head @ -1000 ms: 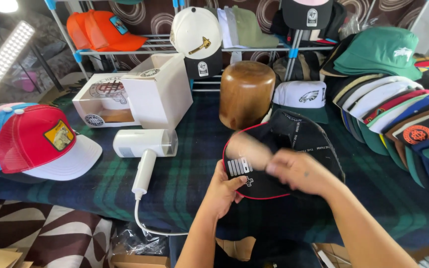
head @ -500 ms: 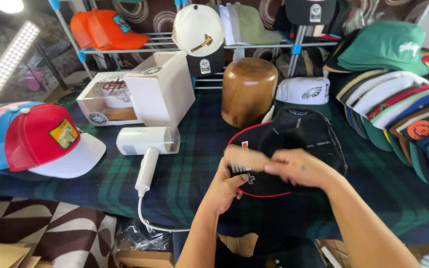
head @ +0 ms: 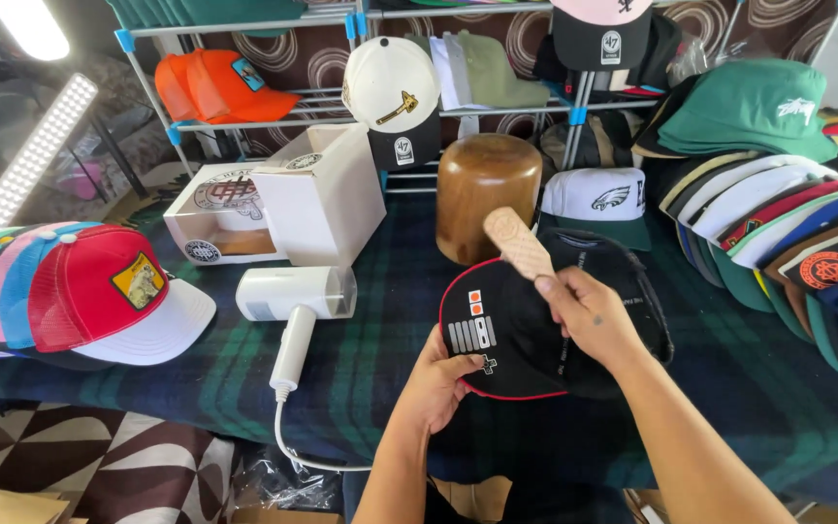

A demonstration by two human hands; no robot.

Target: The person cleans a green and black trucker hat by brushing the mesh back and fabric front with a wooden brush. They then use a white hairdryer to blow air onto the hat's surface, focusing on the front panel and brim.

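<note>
Caps stacked at far left, red-fronted trucker cap point(head: 99, 291) with white brim on top of the pile, resting on the table point(head: 361, 359), which has a dark green-blue plaid cloth. Right of it, white handheld steamer point(head: 293, 301) lies flat, handle toward the near edge, cord trailing off the table. Behind the steamer, open white cardboard box point(head: 283, 199) with round printed badges. Orange cap point(head: 220, 85) on the wire shelf rack point(head: 162, 97) behind. Cream cap with black brim point(head: 390, 92) on the rack further right. Round wooden hat block point(head: 472, 189) stands upright on the table behind the hands.

Left hand point(head: 438, 378) closed on the near-left edge of the black cap point(head: 535, 320), thumb on top by the red-piped brim, fingers under. Black cap sits at table centre, just in front of the hat block, brim with white and orange pattern pointing left, held tilted slightly. Right hand point(head: 589, 315) clamped round the handle of a wooden brush point(head: 518, 243), whose oval head points up and left above the cap crown; cannot tell if the brush touches the fabric.

White cap with green brim point(head: 598, 199) just behind the black cap. Green cap point(head: 758, 107) tops a tall row of overlapping caps point(head: 788, 243) at far right, brims in white, red, blue, black.
</note>
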